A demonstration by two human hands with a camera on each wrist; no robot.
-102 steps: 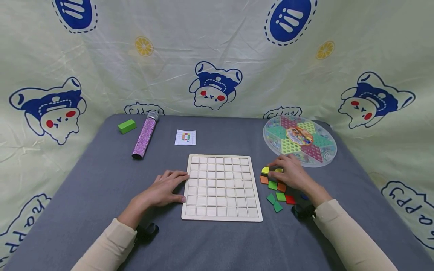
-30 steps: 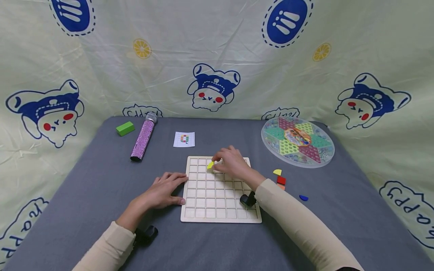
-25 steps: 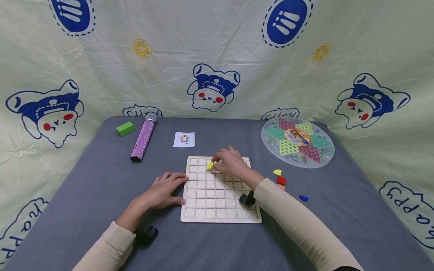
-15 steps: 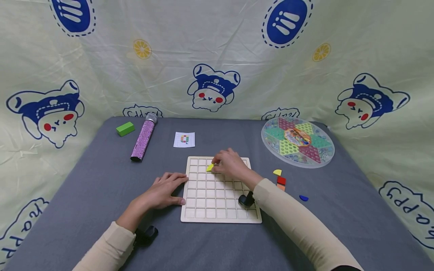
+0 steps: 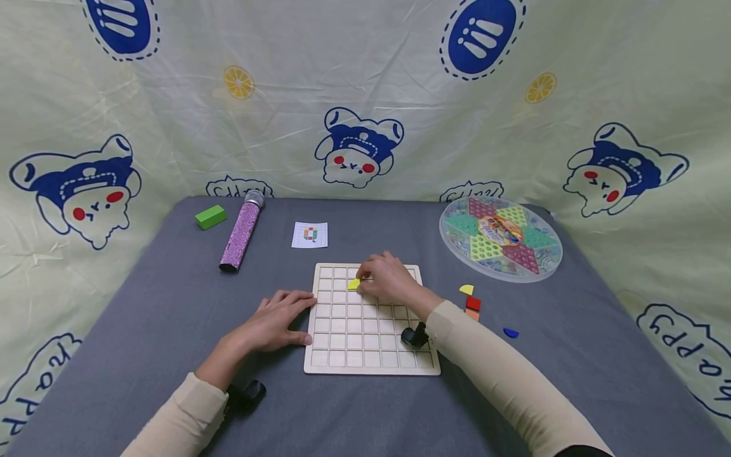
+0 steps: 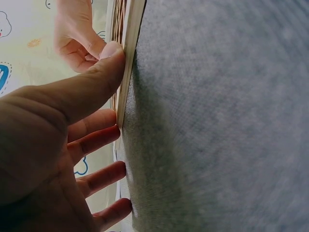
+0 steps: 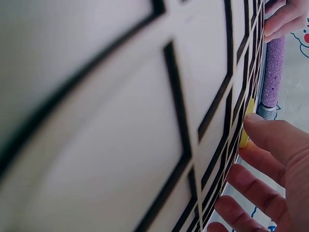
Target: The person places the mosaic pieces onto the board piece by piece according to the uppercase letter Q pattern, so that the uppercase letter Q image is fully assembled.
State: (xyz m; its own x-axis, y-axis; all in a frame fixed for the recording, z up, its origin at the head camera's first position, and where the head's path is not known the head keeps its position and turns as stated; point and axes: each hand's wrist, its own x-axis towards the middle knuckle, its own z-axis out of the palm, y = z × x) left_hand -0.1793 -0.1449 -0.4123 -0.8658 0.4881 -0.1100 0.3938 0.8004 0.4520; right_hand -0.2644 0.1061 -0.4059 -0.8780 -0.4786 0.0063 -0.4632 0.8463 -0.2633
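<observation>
A pale wooden grid board (image 5: 346,343) lies in front of me. Thumb and index finger of my right hand (image 5: 389,280) pinch a small yellow piece with a curved edge (image 5: 353,285), down at the squares near the board's far side. The right wrist view shows that yellow piece (image 7: 245,130) edge-on at the thumb tip, with the other fingers spread. My left hand (image 5: 275,322) touches the board's left edge; in the left wrist view its thumb and fingertips (image 6: 114,52) meet the wooden side, fingers fairly straight.
Right of the board lie a yellow quarter-round piece (image 5: 466,289), a red piece (image 5: 473,303), an orange piece (image 5: 472,314) and a blue piece (image 5: 511,332). Farther back are a pattern card (image 5: 309,235), a purple microphone (image 5: 242,235), a green block (image 5: 210,217) and a round game board (image 5: 501,238).
My right hand has moved left from the loose pieces to the board with the yellow piece. Over the last second the piece has tipped flatter and slightly lower. My left hand has stayed put.
</observation>
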